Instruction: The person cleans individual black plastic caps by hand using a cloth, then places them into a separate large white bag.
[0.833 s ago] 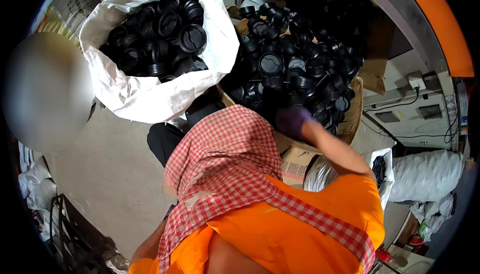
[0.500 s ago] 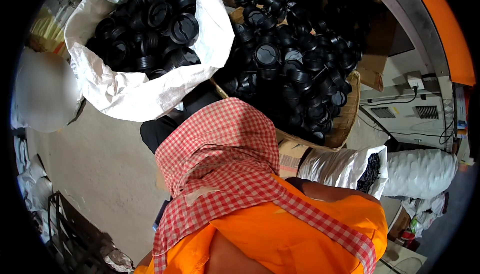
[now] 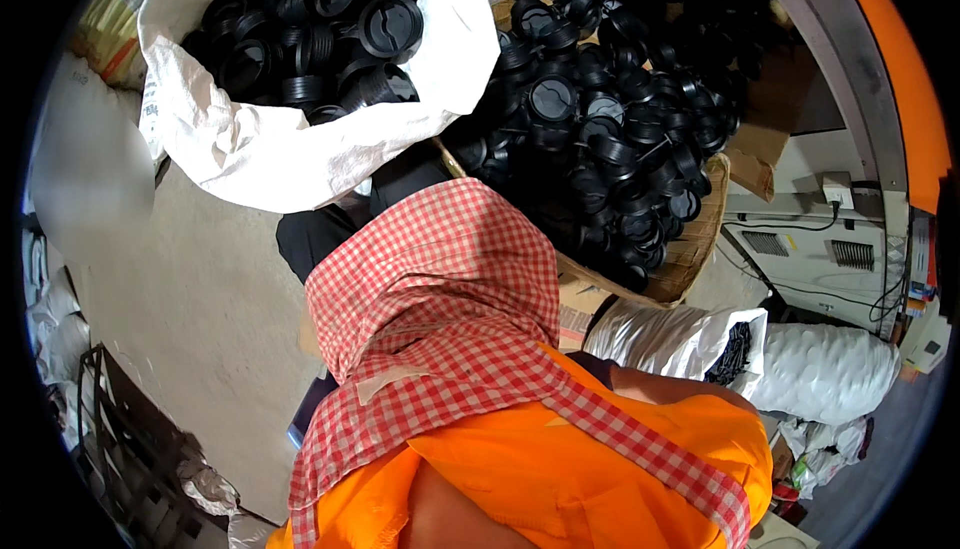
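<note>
Neither of my hands shows. Part of my right arm (image 3: 680,386) comes out of an orange sleeve, and its lower end is hidden behind my body. My lap is covered by a red-and-white checked apron (image 3: 430,259). Beyond it at the left stands a white woven sack (image 3: 290,164), its mouth wide and filled with round black plastic caps (image 3: 390,27). To its right, a large cardboard box (image 3: 700,239) holds a heap of similar black caps (image 3: 553,99).
At the right lie a white sack (image 3: 650,339) with thin black pieces in its mouth and a stuffed white bag (image 3: 825,364). A pale machine housing (image 3: 800,239) with cables stands behind them. A dark metal frame (image 3: 110,439) is at the lower left, on the concrete floor (image 3: 190,319).
The view has tilted and shifted slightly; the sack and box sit higher and a little farther right in the picture. No cap has visibly been moved.
</note>
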The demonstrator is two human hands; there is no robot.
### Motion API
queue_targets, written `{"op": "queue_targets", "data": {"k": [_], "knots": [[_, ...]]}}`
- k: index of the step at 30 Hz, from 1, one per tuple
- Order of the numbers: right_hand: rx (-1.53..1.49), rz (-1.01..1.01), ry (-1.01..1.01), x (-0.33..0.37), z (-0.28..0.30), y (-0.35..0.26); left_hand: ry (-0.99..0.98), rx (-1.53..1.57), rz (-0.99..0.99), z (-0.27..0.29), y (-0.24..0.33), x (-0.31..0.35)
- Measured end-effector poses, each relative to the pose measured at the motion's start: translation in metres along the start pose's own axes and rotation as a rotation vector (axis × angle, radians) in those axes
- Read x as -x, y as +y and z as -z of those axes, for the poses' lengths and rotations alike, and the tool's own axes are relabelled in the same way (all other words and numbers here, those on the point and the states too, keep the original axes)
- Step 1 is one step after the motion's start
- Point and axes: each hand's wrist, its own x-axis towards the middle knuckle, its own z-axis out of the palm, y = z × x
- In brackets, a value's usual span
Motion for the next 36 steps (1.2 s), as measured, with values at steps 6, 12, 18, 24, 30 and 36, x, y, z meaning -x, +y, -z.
{"op": "queue_targets", "data": {"k": [6,12,18,24,30,36], "knots": [[-0.261,-0.202,-0.146,0.02,0.059,-0.068,0.002,0.023,-0.004,-0.005,0.001,0.007],[0.056,-0.015,-0.102,0.016,0.106,-0.092,0.017,0.023,-0.016,-0.002,0.004,0.016],[0.24,-0.092,-0.264,-0.006,0.141,-0.101,0.0,-0.022,-0.036,0.014,0.009,0.04],[0.538,-0.174,1.176,-0.001,0.268,-0.139,0.081,-0.247,-0.075,0.111,0.081,0.114],[0.762,-0.597,0.911,-0.059,0.342,-0.12,0.605,-0.078,-0.99,0.178,0.26,0.127],[0.755,-0.281,1.128,-0.054,0.361,-0.111,0.453,-0.097,-1.275,0.167,0.313,0.122]]}}
